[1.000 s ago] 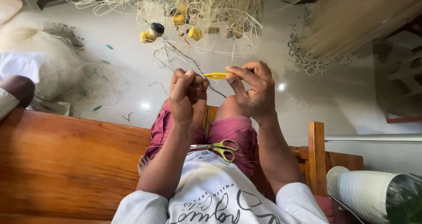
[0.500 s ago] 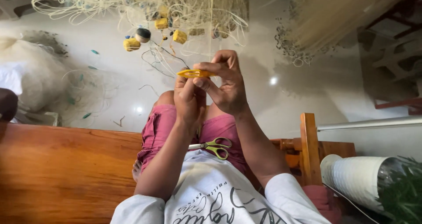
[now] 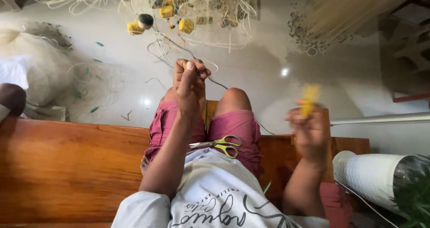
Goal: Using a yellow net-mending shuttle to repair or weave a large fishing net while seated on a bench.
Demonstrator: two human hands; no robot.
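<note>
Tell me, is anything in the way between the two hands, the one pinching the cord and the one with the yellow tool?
Nothing visible. The left hand pinches the cord above the knees; the right hand, blurred, holds the yellow tool off to the side. Only open air lies between them. The scissors rest lower, on the lap.

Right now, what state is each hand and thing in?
left hand: raised, pinching a thin line
right hand: blurred, gripping a yellow netting shuttle
scissors: shut, lying on the lap
net with yellow floats: heaped on the floor
wooden bench: person seated on it

thin pale line (image 3: 210,78) pinched taut, yellow netting needle (image 3: 310,99) raised, blurred
</note>
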